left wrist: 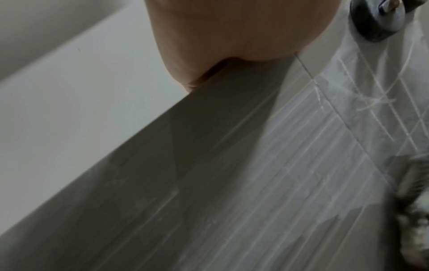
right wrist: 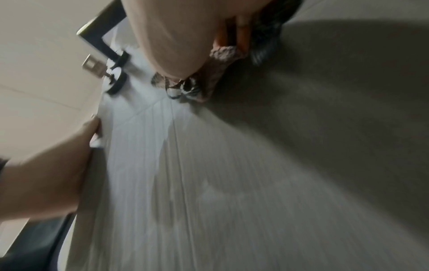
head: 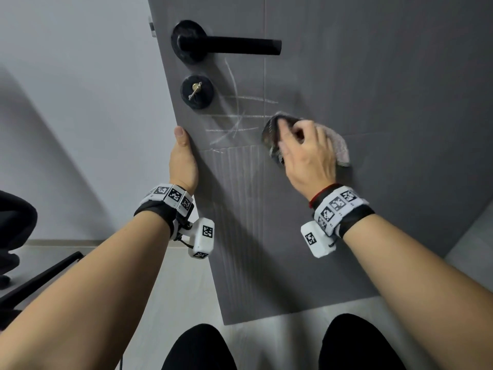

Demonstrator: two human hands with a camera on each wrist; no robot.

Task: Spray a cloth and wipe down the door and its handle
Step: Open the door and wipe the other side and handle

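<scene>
A grey door (head: 373, 102) stands in front of me with white scribble marks (head: 234, 121) below its black lever handle (head: 229, 45) and a round lock (head: 197, 91) with a key in it. My right hand (head: 304, 148) presses a bunched dark and pinkish cloth (head: 277, 134) against the door just right of the marks, fingers curled round it; in the right wrist view the cloth (right wrist: 218, 73) shows under the palm. My left hand (head: 184, 156) grips the door's left edge below the lock, thumb on the front face. Its fingers behind the edge are hidden.
A pale wall (head: 80, 89) lies left of the door. A black office chair (head: 16, 236) and its base stand at the lower left on the light floor (head: 173, 303). My dark-clad knees (head: 200, 348) are at the bottom.
</scene>
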